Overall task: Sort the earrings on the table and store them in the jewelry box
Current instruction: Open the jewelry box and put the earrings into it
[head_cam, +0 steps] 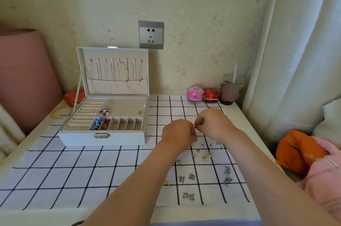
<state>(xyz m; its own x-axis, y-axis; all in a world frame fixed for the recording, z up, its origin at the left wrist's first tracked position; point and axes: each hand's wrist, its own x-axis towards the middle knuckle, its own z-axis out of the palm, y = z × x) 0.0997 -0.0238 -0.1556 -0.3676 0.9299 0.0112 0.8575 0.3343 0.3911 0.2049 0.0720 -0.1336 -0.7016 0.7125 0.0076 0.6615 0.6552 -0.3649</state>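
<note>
Over the cloth (92, 176), left hand (178, 131) and right hand (212, 121) seemingly pinch one earring (195, 126).

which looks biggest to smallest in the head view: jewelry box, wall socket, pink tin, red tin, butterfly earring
1. jewelry box
2. wall socket
3. pink tin and red tin: about alike, not ranked
4. butterfly earring: smallest, though nearest the camera
</note>
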